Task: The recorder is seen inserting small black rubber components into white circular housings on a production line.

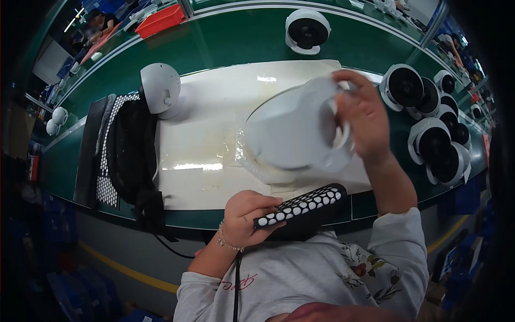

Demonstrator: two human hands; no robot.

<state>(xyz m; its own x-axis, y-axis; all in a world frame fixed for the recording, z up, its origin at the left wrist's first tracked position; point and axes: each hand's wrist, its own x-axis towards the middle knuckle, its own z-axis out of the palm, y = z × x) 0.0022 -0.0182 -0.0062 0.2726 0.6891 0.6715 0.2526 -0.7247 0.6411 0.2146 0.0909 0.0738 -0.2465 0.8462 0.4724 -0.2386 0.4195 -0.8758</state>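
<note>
My right hand [365, 115] is closed on the right end of a large, smooth white plastic housing [292, 126]. The hand and that end of the housing are slightly blurred. Beneath the housing, the white work mat [198, 134] shows clear tape and yellowish stains. Close to my body, my left hand [241, 217] grips the left end of a flat black piece patterned with white dots [303, 206], thumb on top. That piece is tilted, its right end higher, and stays apart from the housing.
A white round-bodied device [169, 88] stands at the mat's upper left, beside a black fabric bundle [131, 155] and a white-dotted black strip [105, 166]. Several white devices with black round fronts [405, 86] crowd the right; another [308, 32] stands behind. A red bin [160, 21] lies far left.
</note>
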